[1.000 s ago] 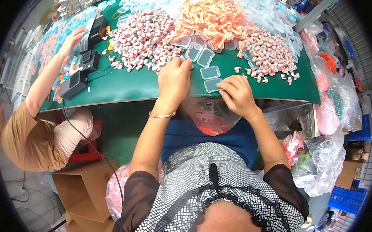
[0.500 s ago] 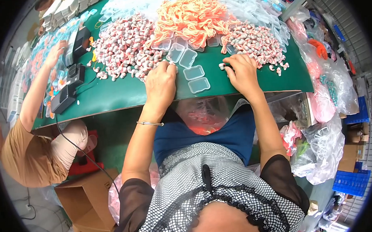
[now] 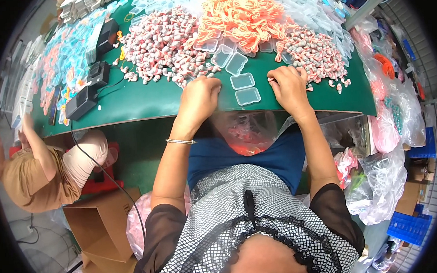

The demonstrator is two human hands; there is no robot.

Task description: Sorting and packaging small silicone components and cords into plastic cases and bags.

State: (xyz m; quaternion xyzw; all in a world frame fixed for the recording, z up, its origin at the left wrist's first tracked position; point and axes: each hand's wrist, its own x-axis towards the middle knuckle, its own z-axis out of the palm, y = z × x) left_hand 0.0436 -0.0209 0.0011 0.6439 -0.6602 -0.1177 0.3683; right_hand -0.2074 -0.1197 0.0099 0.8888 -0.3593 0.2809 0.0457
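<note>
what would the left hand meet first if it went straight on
The left hand would likely meet the near edge of the larger pink-and-grey pile first, though depth is unclear.

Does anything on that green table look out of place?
Slightly: a few pink-and-grey pieces lie on the table apart from the right-hand pile, and one white bit sits alone beside a black box.
</note>
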